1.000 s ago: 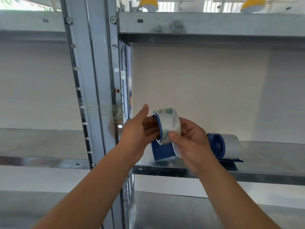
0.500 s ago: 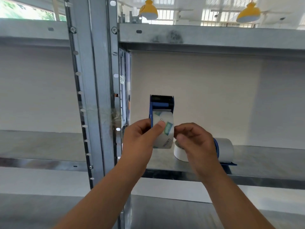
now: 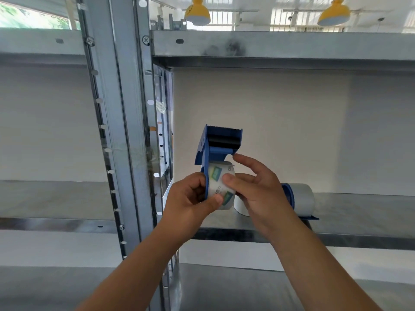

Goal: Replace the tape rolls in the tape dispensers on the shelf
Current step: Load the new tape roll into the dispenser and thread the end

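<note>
The left-hand grip [image 3: 190, 196] is clamped round the blue tape dispenser [image 3: 221, 140], held upright in the air just before the shelf's [image 3: 359, 207] front edge, thumb across the clear tape roll [image 3: 219, 176] seated in it. The right-hand grip [image 3: 258, 194] is loose, thumb resting on the roll, fingers spread. It looks like light, stiff plastic to me. The roll's face seems slick, so hold the frame sides, clear of the toothed cutter [image 3: 224, 128] on top.

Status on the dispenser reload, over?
Left hand grips blue dispenser, tape roll in it. Right hand thumb on roll. Nothing blocking; second dispenser on shelf behind.
</note>
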`<state>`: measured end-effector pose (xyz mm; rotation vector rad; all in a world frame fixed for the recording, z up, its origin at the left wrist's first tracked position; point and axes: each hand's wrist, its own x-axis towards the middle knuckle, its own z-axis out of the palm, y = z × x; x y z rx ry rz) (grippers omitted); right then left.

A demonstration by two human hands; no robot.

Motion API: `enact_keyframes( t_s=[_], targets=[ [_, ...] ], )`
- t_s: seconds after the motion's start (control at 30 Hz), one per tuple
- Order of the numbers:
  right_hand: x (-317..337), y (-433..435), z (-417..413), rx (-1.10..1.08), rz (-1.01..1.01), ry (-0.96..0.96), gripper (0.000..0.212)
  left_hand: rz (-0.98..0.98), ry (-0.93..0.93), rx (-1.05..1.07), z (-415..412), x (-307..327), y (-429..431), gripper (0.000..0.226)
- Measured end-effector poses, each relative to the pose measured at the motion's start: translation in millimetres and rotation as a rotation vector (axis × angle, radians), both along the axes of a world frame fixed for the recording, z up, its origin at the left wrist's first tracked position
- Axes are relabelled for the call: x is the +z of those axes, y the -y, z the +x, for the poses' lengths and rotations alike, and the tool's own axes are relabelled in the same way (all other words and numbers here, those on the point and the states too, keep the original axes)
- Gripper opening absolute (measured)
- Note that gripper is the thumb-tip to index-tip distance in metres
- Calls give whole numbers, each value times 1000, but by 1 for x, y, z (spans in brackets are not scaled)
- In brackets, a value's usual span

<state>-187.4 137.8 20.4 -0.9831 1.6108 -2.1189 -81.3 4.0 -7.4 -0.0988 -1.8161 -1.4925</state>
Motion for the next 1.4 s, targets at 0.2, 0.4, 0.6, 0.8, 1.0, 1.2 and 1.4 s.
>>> enact_keyframes(
  t_s=[0.2,0.4,0.6,0.8,1.0,1.2,1.4],
  targets=[
    [-6,1,4,2,71,-49,53,52,98,-39,-3,3,4,23],
    [-9,8,4,-61,116,-59,42,-81,119,128,-8,-4,1,13],
    [-4,8,5,-74,89,-61,38,-300,198,317,-8,-1,4,59],
    [0,11,8,-94,72,-88,31,-227,185,253,-6,1,6,27],
    [15,18,2,-156,93,-169,18,-202,121,204,-4,-3,6,18],
    [23,25,-5,-217,118,-181,20,-90,124,145,-1,-1,-3,17],
    [23,29,-9,-363,103,-360,31,98,189,111,-1,3,-9,21]
  ],
)
